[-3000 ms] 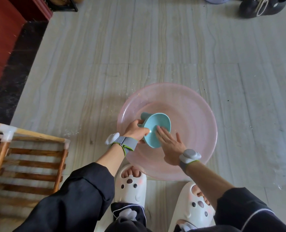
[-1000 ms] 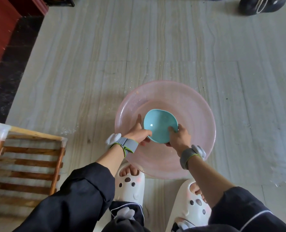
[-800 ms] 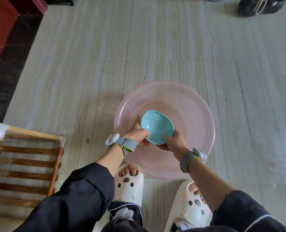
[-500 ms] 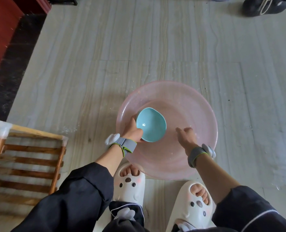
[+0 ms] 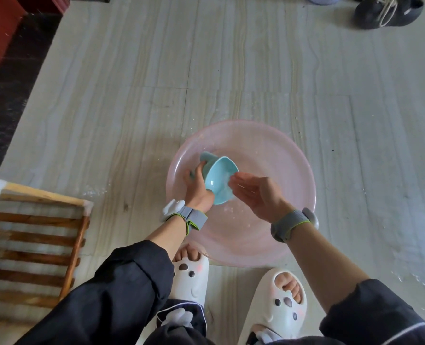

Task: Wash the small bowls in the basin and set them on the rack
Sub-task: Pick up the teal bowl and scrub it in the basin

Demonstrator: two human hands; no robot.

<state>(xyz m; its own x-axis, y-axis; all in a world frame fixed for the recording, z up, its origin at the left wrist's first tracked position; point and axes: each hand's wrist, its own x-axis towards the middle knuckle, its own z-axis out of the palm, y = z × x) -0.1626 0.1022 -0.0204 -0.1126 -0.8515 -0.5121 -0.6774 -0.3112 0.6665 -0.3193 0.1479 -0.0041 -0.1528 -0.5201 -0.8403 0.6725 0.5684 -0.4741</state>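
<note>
- Head view: you are risking a slip. Your left hand (image 5: 197,189) alone is gripping the wet bowl (image 5: 220,181) by its outside, so it could be dropping into the basin (image 5: 281,155) or onto the floor (image 5: 206,58) before reaching the rack (image 5: 39,220).
- The bowl is tilting above the basin, mouth toward your right hand (image 5: 255,195), which is lying spread, palm up, fingertips at its rim.

soft even daylight, faint shadows, slight motion blur, wide-angle bending at edges
</note>
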